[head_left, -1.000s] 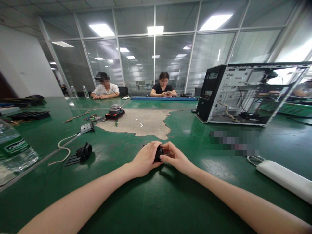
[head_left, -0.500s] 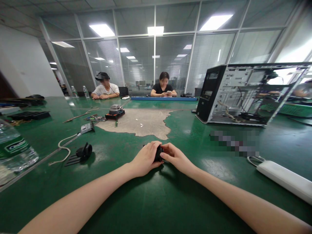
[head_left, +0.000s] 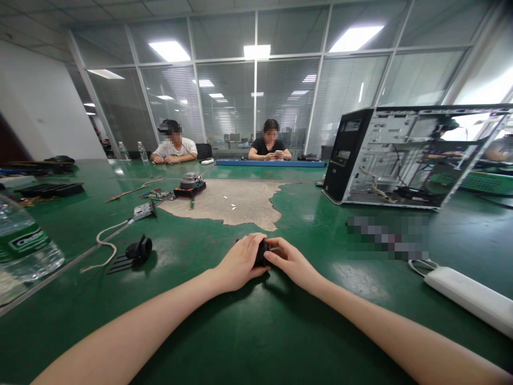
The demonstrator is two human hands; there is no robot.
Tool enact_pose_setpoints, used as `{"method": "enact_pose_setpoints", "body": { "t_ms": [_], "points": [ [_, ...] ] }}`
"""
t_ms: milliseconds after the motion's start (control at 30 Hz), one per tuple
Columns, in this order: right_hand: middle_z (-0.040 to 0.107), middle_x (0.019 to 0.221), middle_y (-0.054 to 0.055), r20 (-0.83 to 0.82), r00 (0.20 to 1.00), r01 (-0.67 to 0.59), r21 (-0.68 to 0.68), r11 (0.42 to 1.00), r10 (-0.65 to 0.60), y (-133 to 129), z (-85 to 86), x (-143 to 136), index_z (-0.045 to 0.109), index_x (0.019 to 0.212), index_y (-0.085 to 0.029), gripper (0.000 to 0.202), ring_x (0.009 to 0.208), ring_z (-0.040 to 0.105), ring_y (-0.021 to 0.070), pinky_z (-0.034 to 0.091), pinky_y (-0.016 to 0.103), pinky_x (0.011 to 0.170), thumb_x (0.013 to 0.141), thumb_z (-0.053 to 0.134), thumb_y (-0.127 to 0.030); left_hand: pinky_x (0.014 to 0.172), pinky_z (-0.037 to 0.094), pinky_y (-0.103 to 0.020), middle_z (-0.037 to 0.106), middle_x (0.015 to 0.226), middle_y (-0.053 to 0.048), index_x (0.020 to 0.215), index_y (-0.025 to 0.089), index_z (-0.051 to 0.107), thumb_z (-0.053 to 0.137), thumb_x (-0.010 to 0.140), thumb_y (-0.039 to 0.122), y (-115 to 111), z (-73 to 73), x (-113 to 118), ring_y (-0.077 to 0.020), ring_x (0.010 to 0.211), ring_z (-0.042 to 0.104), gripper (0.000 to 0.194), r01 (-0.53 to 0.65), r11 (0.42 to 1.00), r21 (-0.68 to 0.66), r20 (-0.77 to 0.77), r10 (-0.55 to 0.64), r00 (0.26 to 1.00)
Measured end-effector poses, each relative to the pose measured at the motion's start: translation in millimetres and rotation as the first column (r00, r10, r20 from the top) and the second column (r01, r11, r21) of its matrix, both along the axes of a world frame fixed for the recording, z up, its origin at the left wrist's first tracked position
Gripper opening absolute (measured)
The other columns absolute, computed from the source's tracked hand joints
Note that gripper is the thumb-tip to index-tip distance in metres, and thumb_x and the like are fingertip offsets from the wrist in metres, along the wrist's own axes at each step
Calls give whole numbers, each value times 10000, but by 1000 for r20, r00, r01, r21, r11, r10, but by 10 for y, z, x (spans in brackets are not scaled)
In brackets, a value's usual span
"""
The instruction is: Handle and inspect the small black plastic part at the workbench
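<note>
Both hands meet around a small black part (head_left: 261, 254) just above the green table, near the middle of the view. My left hand (head_left: 242, 262) wraps it from the left, fingers over its top and thumb below. From the right, my right hand (head_left: 289, 259) grips its edge between thumb and fingers. Most of the part is hidden, so its exact kind cannot be made out. Left of my hands lies another black plastic piece (head_left: 138, 249), with a round end and flat slats.
A water bottle (head_left: 28, 240) stands at the left edge. Beyond my hands is a bare patch (head_left: 248, 200) with a speaker-like device (head_left: 190, 184). An opened computer case (head_left: 348, 155) and a white power strip (head_left: 473, 297) lie right. Two people (head_left: 270, 144) sit across the table.
Both hands keep their hold on the black part with hardly any movement. The whole view has shifted very slightly.
</note>
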State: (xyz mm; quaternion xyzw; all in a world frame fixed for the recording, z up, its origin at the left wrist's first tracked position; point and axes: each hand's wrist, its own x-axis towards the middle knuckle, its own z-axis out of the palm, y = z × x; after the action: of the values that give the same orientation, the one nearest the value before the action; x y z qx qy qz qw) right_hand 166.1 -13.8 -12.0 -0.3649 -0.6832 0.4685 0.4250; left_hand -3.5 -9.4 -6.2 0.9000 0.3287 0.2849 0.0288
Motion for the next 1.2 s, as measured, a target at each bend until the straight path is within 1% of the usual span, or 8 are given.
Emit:
{"method": "enact_pose_setpoints", "body": {
  "t_ms": [167,300,433,667,833,967,1067,1200],
  "points": [
    [505,888,-6,-68,994,-81,18,997,82,-32,28,13,448,874,-212,263,833,550,138,468,290,725,703,625,-305,866,397,-427,433,1144,-102,1188,194,256,589,725,249,3,-6,1,-248,1056,443,573,-1,1000,4,-5,1,1000],
    [505,838,-13,-79,996,-28,5,1000,28,-30,34,-10,448,845,-211,238,787,553,133,470,289,692,722,593,-353,862,400,-421,435,1134,-108,1186,180,258,585,733,259,3,-9,3,-248,1048,445,565,-5,1000,13,-2,5,1000],
    [519,918,20,-41,999,26,-7,1000,-26,1,6,-15,459,901,-205,271,806,548,143,475,300,697,722,588,-362,853,403,-426,442,1125,-105,1180,187,263,595,728,271,-2,5,4,-250,1034,452,567,-9,1000,1,5,9,1000],
    [522,878,-10,-51,998,-47,14,999,48,-34,39,0,452,860,-213,223,822,552,133,465,277,713,722,602,-304,854,402,-429,442,1125,-99,1185,201,258,593,726,262,-4,7,-3,-248,1035,456,571,2,1000,-4,14,-2,1000],
    [513,822,-15,-79,997,-1,16,1000,2,-13,22,-17,459,828,-206,223,737,549,118,462,275,677,726,589,-355,858,398,-435,439,1131,-99,1188,204,256,593,725,267,3,-4,0,-252,1043,454,576,5,1000,3,22,-5,1000],
    [525,898,20,-33,999,33,-10,999,-33,24,-11,-5,470,902,-195,268,819,542,144,461,309,730,724,585,-359,852,403,-424,442,1122,-102,1183,193,256,592,728,264,-3,8,0,-247,1029,456,570,-2,1000,-1,6,2,1000],
    [533,894,19,-9,1000,-8,-11,1000,8,9,2,11,472,899,-195,257,842,543,151,462,311,737,723,591,-340,852,403,-419,440,1124,-104,1179,189,259,592,727,260,-8,16,-3,-245,1028,453,566,-5,1000,-3,-2,5,1000],
    [525,880,-7,-65,997,-47,7,999,48,-32,34,12,458,847,-210,251,831,553,141,467,285,713,694,629,-312,856,399,-424,438,1128,-97,1176,202,264,591,721,254,-4,9,-3,-244,1034,453,563,4,1000,-9,12,-4,1000]
  ]
}}
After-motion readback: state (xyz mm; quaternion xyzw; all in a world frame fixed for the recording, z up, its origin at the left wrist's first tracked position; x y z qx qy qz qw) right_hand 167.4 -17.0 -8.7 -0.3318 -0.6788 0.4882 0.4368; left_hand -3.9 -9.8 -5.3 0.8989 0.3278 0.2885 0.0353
